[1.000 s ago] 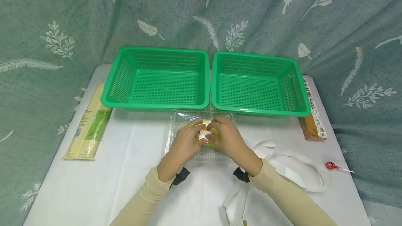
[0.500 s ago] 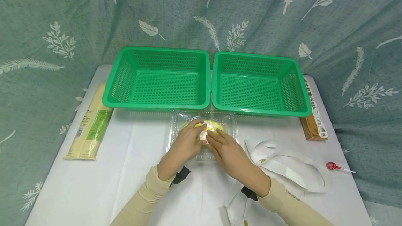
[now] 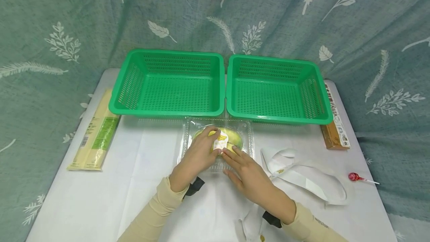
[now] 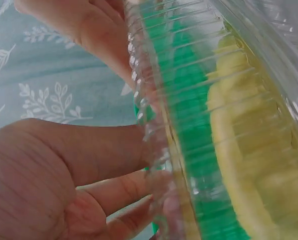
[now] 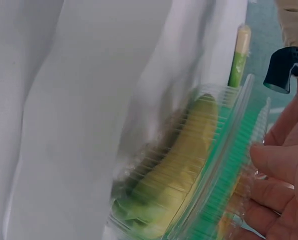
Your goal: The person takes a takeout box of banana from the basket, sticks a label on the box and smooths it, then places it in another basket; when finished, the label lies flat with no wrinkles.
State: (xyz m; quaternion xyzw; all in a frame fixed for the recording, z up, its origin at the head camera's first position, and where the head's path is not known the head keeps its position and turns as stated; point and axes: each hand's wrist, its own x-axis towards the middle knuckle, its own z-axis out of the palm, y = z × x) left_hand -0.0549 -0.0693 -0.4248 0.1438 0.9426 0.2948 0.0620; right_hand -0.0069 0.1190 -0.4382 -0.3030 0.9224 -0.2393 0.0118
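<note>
A clear plastic clamshell box (image 3: 249, 127) lies closed in front of the baskets, with yellow-green bananas (image 3: 235, 137) inside. On its lid is a white label (image 3: 220, 142) with a banana picture. My left hand (image 3: 196, 154) rests on the lid, thumb and fingertips at the label's left edge. With fairly straight fingers, my right hand (image 3: 250, 178) touches the label's lower right corner. Both wrist views show the ribbed box side; bananas (image 4: 238, 130) fill the left wrist view's right part, and a greenish-ended banana (image 5: 176, 165) shows in the right wrist view.
Two green baskets (image 3: 174, 115) (image 3: 279, 118) stand side by side at the back. A noodle packet (image 3: 95, 133) lies left, a pasta box (image 3: 336, 126) right. A lollipop (image 3: 354, 177) sits near the right edge. White curling paper strips (image 3: 309, 182) lie beside my right arm.
My right hand has let go of the label and slid down and right, its fingers straightening. More of the label and bananas now shows. My left hand has barely moved.
</note>
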